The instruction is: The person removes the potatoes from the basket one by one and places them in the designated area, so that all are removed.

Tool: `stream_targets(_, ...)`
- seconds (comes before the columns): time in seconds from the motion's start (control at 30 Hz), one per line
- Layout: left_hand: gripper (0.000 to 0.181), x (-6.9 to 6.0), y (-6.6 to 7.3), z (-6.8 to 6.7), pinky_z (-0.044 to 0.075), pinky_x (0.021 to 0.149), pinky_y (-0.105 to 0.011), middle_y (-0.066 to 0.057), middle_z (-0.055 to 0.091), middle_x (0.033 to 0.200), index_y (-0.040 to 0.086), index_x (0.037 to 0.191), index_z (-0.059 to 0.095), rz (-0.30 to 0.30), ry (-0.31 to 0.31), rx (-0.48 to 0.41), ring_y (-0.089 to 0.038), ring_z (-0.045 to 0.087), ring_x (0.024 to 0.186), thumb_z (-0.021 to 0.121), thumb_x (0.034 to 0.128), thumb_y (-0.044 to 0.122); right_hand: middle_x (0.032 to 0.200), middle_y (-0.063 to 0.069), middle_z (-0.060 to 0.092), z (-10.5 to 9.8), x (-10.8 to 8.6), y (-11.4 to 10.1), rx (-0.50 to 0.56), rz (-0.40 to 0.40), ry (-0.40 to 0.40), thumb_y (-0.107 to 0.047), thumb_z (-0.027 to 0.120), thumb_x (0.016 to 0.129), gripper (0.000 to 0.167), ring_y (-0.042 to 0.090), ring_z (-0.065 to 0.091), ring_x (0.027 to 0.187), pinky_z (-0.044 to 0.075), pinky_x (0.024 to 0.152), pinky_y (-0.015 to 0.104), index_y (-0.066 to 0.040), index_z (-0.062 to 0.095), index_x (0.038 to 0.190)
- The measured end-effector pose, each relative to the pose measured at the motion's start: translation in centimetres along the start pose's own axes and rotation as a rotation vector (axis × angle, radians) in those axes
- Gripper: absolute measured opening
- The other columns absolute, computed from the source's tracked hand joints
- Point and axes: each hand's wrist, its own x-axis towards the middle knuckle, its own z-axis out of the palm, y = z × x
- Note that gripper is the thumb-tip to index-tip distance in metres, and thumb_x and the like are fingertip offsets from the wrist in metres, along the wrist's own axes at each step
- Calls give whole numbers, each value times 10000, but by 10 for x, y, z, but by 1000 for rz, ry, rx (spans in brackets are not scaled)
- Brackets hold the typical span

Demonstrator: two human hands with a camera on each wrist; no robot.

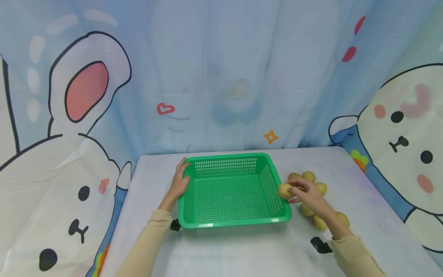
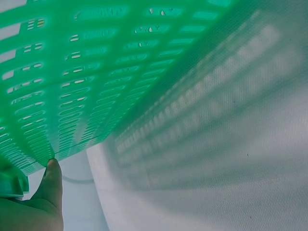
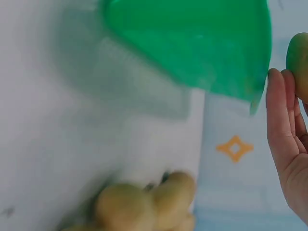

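A green plastic basket (image 1: 228, 224) with slotted walls stands on the table, nothing in it. My left hand (image 1: 180, 180) grips its left rim near the far corner. In the left wrist view, one digit of the left hand (image 2: 45, 202) touches the outside of the slotted wall. My right hand (image 1: 309, 195) holds a round yellow potato (image 1: 285, 191) at the basket's right rim, the potato overlapping that rim from above. In the right wrist view the potato (image 3: 299, 67) is cut off by the frame edge. More potatoes (image 1: 320, 188) lie right of the basket, some partly hidden by the right hand.
The table (image 1: 235, 254) has a pale cloth and ends at the back against a blue curtain (image 1: 228, 77) with cartoon prints. Black wrist straps show at both sleeves. Several loose potatoes (image 3: 127, 207) appear blurred low in the right wrist view.
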Motion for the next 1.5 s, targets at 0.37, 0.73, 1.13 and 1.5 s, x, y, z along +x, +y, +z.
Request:
stream_targets(0.37,560,-2,3,1,176,1171,-534,-143,126,1628,-68,1466,359,0,-5,-2,-338,99,1495,370,905,-67,1195,272,549,-25,-50,44,-89,210,151,-195,470,1018,435,97,637,818,593,701,330,131,484,1305)
stream_targets(0.73,560,-3,3,-1,176,1167,-548,-182,136,1619,-88,1451,371,4,0,-19,-351,104,1492,380,891,-77,1052,131,587,-24,-72,78,-39,328,239,-218,519,1007,454,78,619,781,592,664,321,128,495,1299)
stream_targets(1.13,590,-2,5,0,150,1181,-519,-139,132,1628,-69,1458,371,-12,4,4,-334,96,1498,369,869,-62,1087,202,588,-12,-89,81,-99,269,243,-244,594,993,489,108,668,767,593,657,323,124,510,1303)
stream_targets(1.5,589,-2,6,-1,149,1181,-520,-145,133,1627,-70,1457,372,-18,4,-4,-333,93,1498,373,869,-62,1092,218,620,9,-97,84,-166,312,221,-214,662,943,456,81,659,773,581,622,302,101,576,1262)
